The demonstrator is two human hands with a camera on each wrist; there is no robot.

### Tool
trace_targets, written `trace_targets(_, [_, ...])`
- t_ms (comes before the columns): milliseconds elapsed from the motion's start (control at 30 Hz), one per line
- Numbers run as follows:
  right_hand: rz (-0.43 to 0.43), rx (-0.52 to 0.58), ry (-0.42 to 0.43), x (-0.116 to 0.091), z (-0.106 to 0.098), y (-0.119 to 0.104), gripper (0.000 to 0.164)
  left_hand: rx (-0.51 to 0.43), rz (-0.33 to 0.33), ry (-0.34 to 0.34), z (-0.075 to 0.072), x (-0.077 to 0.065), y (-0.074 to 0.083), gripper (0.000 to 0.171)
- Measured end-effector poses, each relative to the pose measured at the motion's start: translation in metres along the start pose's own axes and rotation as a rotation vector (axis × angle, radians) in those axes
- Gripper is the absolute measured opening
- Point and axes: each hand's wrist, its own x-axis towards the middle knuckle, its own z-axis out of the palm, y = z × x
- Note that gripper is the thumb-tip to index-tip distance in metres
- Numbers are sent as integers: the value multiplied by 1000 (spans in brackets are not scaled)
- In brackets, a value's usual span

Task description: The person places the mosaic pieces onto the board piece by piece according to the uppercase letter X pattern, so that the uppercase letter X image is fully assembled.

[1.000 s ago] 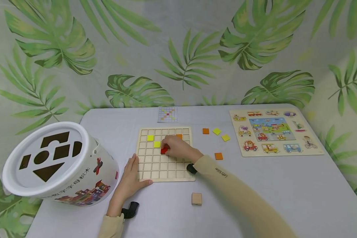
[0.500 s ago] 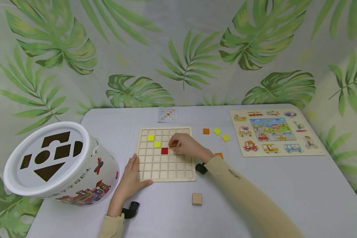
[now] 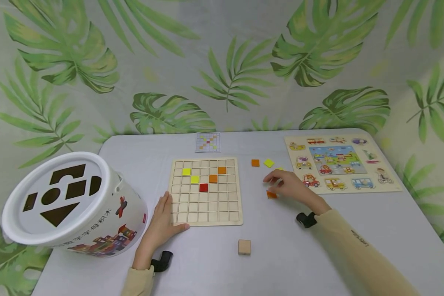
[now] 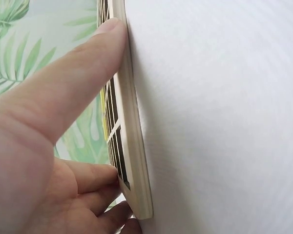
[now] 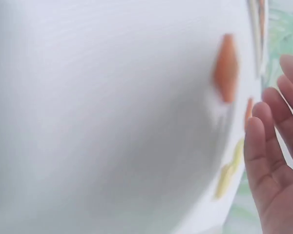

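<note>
A person's two hands work at a pale counter [image 3: 207, 273]. The left hand [image 3: 160, 224] steadies one wooden grid board [image 3: 197, 207], thumb along the near edge and fingers at the left side; its grip is spread, clamped on nothing. On the board, five square tiles form a V: two yellow tiles [image 3: 186, 171] at left, one red tile [image 3: 204, 187] at the bottom point, two orange tiles [image 3: 222, 170] at right.

Right of the board, the right hand [image 3: 290, 186] is at one loose orange tile [image 3: 271, 195], its grip apart and holding nothing; whether it touches the tile, I cannot tell. Three more loose tiles lie just beyond: one orange square [image 3: 255, 163] and two yellow squares [image 3: 269, 163], one partly hidden behind the hand.

Around them are one pattern card [image 3: 208, 142], one wooden block [image 3: 244, 247], one vehicle puzzle [image 3: 386, 188] and one white bucket [image 3: 107, 205] with six cutouts in its lid.
</note>
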Motion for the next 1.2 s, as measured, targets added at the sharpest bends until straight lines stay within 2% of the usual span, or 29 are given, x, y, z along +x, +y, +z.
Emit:
trace_targets(100, [12, -20, -35, -12, -2, 9, 25, -6, 5, 1, -1, 0, 0, 107])
trace_targets(200, [-15, -56, -46, -16, 1, 12, 26, -12, 7, 6, -1, -1, -1, 107])
trace_targets(367, [-55, -112, -29, -14, 5, 12, 25, -17, 3, 5, 0, -1, -1, 107])
trace_targets(500, [-67, -111, -19, -6, 9, 6, 24, -4, -4, 2, 2, 0, -2, 107])
trace_targets(700, [-132, -70, -18, 17, 32, -23, 23, 0, -5, 1, 2, 0, -2, 106])
trace_targets(933, [-216, -1, -105, 48, 73, -68, 20, 7, -8, -3, 1, 0, -2, 107])
trace_targets(1200, [-255, -54, -207, 82, 110, -108, 17, 11, -2, -6, 0, 1, -3, 106])
